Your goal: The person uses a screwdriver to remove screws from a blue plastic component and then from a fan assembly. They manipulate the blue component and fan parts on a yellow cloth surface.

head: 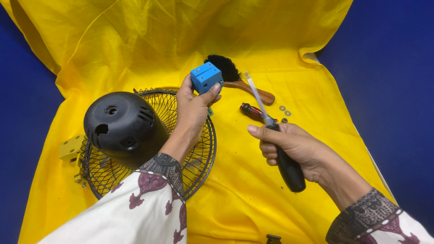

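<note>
My left hand (pixel 193 107) holds a small blue block (pixel 206 77) with screw holes, raised above the yellow cloth (pixel 253 194). My right hand (pixel 296 149) grips the black handle of a screwdriver (pixel 276 140), whose shaft points up and left toward the block, its tip a short way from it. Under my left forearm lies a black wire fan guard (pixel 201 156) with a black domed motor cover (pixel 120 126) resting on it.
A wooden-handled black brush (pixel 235 77) lies behind the block. A second screwdriver with a red and black handle (pixel 253 111) and a few small washers (pixel 285 113) lie near my right hand. A yellow metal bracket (pixel 71 149) sits left of the guard.
</note>
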